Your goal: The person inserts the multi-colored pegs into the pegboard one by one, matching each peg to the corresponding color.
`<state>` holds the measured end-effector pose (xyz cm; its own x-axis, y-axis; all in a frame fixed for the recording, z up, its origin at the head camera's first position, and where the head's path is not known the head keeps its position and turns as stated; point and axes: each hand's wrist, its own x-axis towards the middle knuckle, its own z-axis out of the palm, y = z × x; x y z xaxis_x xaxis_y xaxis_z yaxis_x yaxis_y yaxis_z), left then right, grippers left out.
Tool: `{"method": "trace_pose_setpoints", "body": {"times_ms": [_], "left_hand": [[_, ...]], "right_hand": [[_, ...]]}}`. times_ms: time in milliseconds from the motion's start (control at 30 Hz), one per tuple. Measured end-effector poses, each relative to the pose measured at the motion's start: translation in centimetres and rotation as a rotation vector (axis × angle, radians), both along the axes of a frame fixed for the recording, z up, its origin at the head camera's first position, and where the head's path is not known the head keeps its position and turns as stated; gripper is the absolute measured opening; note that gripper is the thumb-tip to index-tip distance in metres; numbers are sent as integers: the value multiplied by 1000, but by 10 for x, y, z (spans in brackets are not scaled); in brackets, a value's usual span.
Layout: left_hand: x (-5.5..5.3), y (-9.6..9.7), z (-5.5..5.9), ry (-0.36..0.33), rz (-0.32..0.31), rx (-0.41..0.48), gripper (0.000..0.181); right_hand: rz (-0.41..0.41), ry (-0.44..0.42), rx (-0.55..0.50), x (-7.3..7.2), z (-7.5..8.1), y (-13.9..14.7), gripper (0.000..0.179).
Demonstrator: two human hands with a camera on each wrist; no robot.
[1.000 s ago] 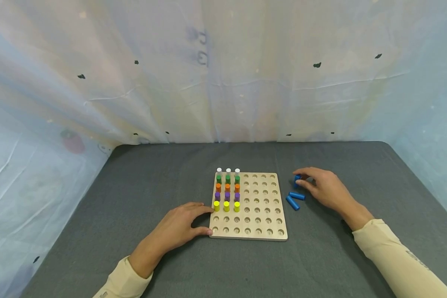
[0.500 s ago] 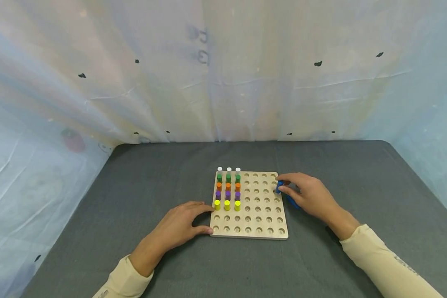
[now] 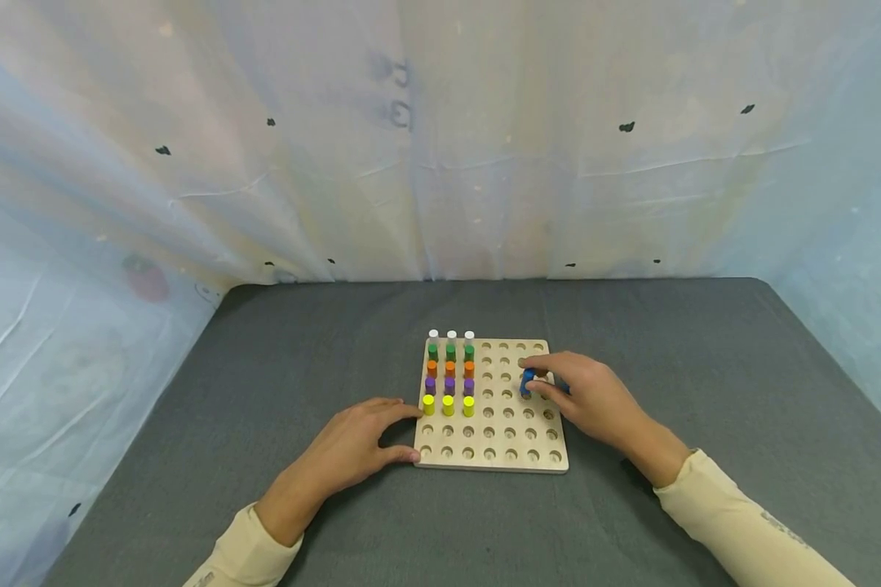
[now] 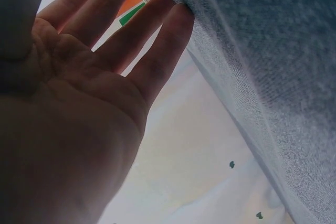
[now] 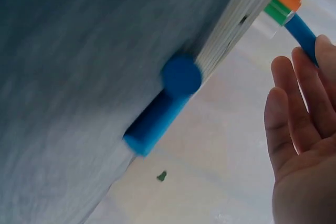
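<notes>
A square wooden pegboard [image 3: 479, 442] lies on the grey cloth. Its left columns hold upright pegs in rows of three: white [image 3: 451, 336], green [image 3: 451, 353], orange [image 3: 450, 369], purple [image 3: 449, 386] and yellow [image 3: 449, 405]. My left hand [image 3: 352, 440] touches the board's left edge with thumb and fingertips, fingers extended. Over the right part of the board, my right hand [image 3: 595, 399] pinches a blue peg [image 3: 526, 381] between thumb and fingers, nearly upright. Whether its lower end touches the board I cannot tell.
Beside the board's right edge, two loose blue pegs show in the right wrist view: one end-on [image 5: 181, 76], another lying lengthwise [image 5: 152, 124]. In the head view my right hand mostly hides them. A pale curtain [image 3: 440, 163] hangs behind the table.
My right hand has carried the blue peg leftward from the cloth to above the board's right side. The left hand stays at the board's left edge.
</notes>
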<state>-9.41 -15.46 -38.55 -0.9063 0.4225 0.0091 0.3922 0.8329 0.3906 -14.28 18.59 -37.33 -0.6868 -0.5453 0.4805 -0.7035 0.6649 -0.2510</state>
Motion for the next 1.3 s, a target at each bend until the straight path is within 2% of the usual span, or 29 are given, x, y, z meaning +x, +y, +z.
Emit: {"method": "trace_pose_setpoints", "body": {"times_ms": [400, 700, 1067, 1300], "left_hand": [[-1, -1, 1, 1, -11, -5, 54], [-2, -1, 1, -3, -16, -7, 54], [0, -2, -1, 8, -29, 10, 53], [0, -3, 0, 18, -28, 17, 54]], "right_hand": [[129, -63, -19, 9, 16, -28, 30], [209, -148, -18, 22, 30, -63, 28], [183, -258, 42, 25, 27, -96, 24], [181, -284, 95, 22, 22, -113, 22]]}}
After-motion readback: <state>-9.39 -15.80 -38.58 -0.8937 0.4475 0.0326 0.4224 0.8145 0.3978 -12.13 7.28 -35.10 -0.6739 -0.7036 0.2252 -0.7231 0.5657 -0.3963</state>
